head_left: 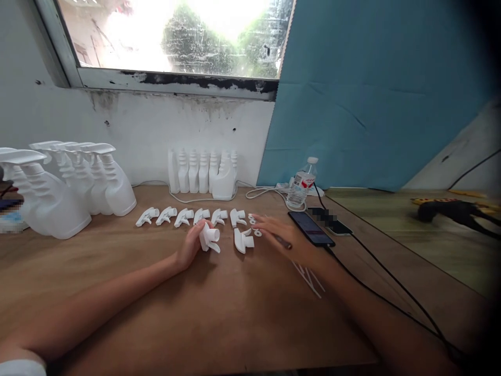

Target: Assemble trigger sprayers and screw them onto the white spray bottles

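My left hand [191, 245] is closed around a white trigger spray head [211, 236], its round collar facing right. My right hand [287, 237] reaches over several small white ring washers [257, 233], fingertips close to them. A slim dark-handled tool [282, 241] is tucked in that hand; its working end is hidden. Between the hands, a trigger spray head [244, 241] lies on the table, just below another spray head [237, 218]. That one ends a row of several more spray heads [184, 217] stretching left. Thin white tubes [309, 279] lie partly under my right forearm.
White spray bottles [119, 190] with heads fitted stand at left; bottles without heads [203, 175] stand against the wall. A water bottle [301, 185], a phone [311, 228] and a second dark device [331, 221] with cables [385, 284] occupy the right side of the wooden table [188, 324].
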Tool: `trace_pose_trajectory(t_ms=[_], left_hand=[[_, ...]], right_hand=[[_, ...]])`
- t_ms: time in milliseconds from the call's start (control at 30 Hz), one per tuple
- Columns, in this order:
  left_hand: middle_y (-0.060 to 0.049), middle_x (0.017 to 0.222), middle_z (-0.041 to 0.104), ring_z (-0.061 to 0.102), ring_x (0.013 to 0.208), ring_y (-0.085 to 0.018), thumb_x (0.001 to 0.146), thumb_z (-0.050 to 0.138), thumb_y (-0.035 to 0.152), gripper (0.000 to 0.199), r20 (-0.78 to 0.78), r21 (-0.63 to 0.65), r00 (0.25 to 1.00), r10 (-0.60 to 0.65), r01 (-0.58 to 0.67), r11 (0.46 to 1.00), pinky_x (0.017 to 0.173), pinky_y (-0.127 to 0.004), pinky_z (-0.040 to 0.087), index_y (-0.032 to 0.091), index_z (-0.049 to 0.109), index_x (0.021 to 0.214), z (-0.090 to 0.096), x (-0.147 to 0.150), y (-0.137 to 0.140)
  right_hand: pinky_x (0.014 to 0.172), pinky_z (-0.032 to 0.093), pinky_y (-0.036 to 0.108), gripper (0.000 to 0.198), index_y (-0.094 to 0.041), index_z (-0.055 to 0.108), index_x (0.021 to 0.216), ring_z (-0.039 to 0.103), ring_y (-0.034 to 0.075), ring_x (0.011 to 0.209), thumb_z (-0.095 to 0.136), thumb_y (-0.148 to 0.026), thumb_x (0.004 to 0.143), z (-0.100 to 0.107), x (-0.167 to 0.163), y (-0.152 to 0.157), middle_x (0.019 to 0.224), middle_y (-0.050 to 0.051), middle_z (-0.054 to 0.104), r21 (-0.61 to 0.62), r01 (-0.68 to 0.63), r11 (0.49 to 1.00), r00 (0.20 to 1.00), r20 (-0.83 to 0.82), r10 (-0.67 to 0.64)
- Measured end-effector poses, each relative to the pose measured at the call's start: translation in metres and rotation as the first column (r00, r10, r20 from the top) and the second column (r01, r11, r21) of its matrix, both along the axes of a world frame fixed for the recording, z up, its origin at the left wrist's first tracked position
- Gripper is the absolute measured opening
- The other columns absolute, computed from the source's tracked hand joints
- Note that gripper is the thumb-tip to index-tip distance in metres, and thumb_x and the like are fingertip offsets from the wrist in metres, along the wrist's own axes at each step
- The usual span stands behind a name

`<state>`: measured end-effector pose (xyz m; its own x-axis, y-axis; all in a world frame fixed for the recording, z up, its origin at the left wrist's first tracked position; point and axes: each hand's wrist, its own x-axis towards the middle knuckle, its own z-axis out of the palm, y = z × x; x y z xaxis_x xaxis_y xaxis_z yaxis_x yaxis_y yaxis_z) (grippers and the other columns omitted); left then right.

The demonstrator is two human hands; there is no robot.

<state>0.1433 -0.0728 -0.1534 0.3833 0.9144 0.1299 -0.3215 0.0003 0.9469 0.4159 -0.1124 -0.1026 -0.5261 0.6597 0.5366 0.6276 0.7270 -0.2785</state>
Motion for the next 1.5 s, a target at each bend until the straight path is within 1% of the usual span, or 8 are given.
trace_pose_trajectory(t_ms=[100,233,333,467,700,833,1067,1500], left_hand=[[-0.005,0.084,0.058,0.052,0.075,-0.017,0.090,0.046,0.048,0.033,-0.209,0.276,0.975,0.074,-0.014,0.961,0.069,-0.025,0.044,0.018,0.060,0.094,0.002,-0.008,0.005],[-0.009,0.101,0.060,0.052,0.095,-0.022,0.090,0.050,0.033,0.024,-0.477,0.633,0.855,0.204,0.173,0.755,0.088,-0.031,0.040,0.019,0.063,0.105,0.004,-0.011,0.005],[-0.012,0.107,0.060,0.050,0.105,-0.026,0.086,0.055,0.028,0.026,-0.577,0.711,0.782,0.235,0.339,0.616,0.095,-0.036,0.038,0.020,0.060,0.111,0.004,-0.010,0.004],[-0.013,0.112,0.060,0.046,0.115,-0.028,0.084,0.058,0.026,0.033,-0.628,0.731,0.733,0.261,0.441,0.520,0.103,-0.041,0.034,0.020,0.056,0.116,0.002,-0.008,0.003],[-0.013,0.117,0.057,0.047,0.118,-0.027,0.081,0.057,0.019,0.035,-0.640,0.734,0.700,0.317,0.434,0.522,0.106,-0.043,0.035,0.019,0.053,0.116,-0.001,-0.007,0.004],[-0.011,0.123,0.053,0.046,0.120,-0.025,0.080,0.054,0.015,0.039,-0.654,0.726,0.678,0.334,0.441,0.527,0.107,-0.040,0.035,0.020,0.050,0.118,-0.003,-0.007,0.005],[-0.010,0.126,0.050,0.045,0.122,-0.023,0.077,0.054,0.010,0.043,-0.655,0.726,0.673,0.344,0.432,0.535,0.108,-0.039,0.036,0.021,0.047,0.118,-0.006,-0.006,0.006],[-0.010,0.123,0.051,0.046,0.121,-0.024,0.076,0.054,0.009,0.043,-0.653,0.726,0.678,0.337,0.434,0.534,0.106,-0.040,0.038,0.021,0.047,0.117,-0.005,-0.006,0.006]], right_hand=[[0.087,0.054,0.036,0.035,-0.020,0.071,0.101,0.066,0.026,0.105,0.042,-0.039,0.097,0.007,0.027,0.010,0.111,0.008,0.071,-0.268,0.118,0.956,0.993,0.001,-0.122],[0.084,0.052,0.035,0.040,-0.020,0.073,0.103,0.067,0.026,0.097,0.044,-0.046,0.095,0.005,0.044,0.017,0.105,0.006,0.073,-0.423,0.145,0.895,0.989,0.071,-0.127],[0.087,0.050,0.036,0.040,-0.021,0.073,0.105,0.065,0.026,0.099,0.044,-0.048,0.095,0.001,0.045,0.017,0.109,0.005,0.072,-0.458,0.139,0.878,0.990,0.090,-0.110],[0.087,0.050,0.035,0.040,-0.022,0.073,0.106,0.066,0.025,0.098,0.046,-0.049,0.094,-0.001,0.043,0.017,0.107,0.005,0.072,-0.501,0.122,0.857,0.992,0.069,-0.102],[0.094,0.045,0.035,0.049,-0.020,0.071,0.107,0.063,0.026,0.105,0.044,-0.058,0.091,0.004,0.043,0.015,0.108,0.007,0.071,-0.580,0.127,0.805,0.990,0.025,-0.138],[0.092,0.044,0.034,0.060,-0.016,0.070,0.107,0.063,0.026,0.098,0.039,-0.064,0.090,0.009,0.044,0.015,0.095,0.008,0.072,-0.608,0.163,0.777,0.984,0.041,-0.175],[0.090,0.043,0.036,0.068,-0.013,0.071,0.104,0.063,0.027,0.094,0.036,-0.069,0.087,0.010,0.037,0.011,0.090,0.010,0.071,-0.597,0.204,0.776,0.966,-0.007,-0.259],[0.083,0.046,0.034,0.065,-0.012,0.071,0.098,0.064,0.022,0.086,0.039,-0.067,0.087,0.003,0.038,0.015,0.092,0.012,0.070,-0.600,0.118,0.791,0.962,-0.129,-0.242]])
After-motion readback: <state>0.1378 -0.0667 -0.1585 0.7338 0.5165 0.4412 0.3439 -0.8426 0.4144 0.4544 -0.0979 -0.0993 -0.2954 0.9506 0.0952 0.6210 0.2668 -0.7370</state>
